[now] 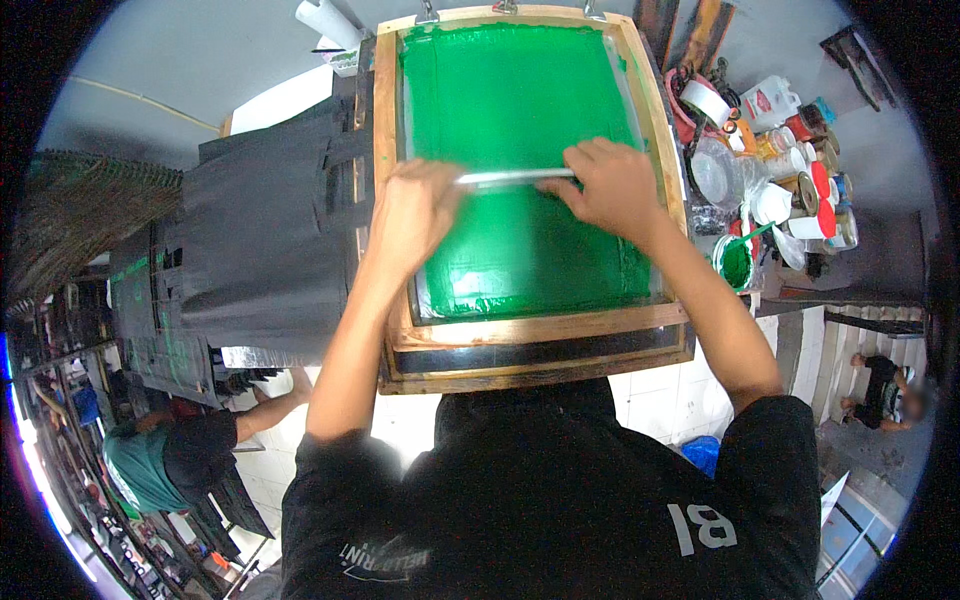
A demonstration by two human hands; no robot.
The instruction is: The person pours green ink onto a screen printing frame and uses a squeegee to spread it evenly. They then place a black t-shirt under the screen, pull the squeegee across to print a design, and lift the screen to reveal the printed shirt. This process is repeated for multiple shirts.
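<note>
A wood-framed printing screen (392,120) lies in front of me, its mesh coated with wet green ink (510,90). Across the middle of the mesh runs a squeegee (510,178) with a pale, light-coloured bar. My left hand (420,200) is closed around its left end, blurred by motion. At the other end my right hand (608,185) grips the bar, thumb on the near side and fingers curled over the far side. The squeegee's blade is hidden beneath the bar. Metal clamps (505,8) sit on the frame's far edge.
Right of the screen stand an open pot of green ink (736,262) and several jars and tubs (800,180). Dark sheets (270,210) cover a surface at left. A person in a green and black top (165,460) is at lower left; another person (880,395) is far right.
</note>
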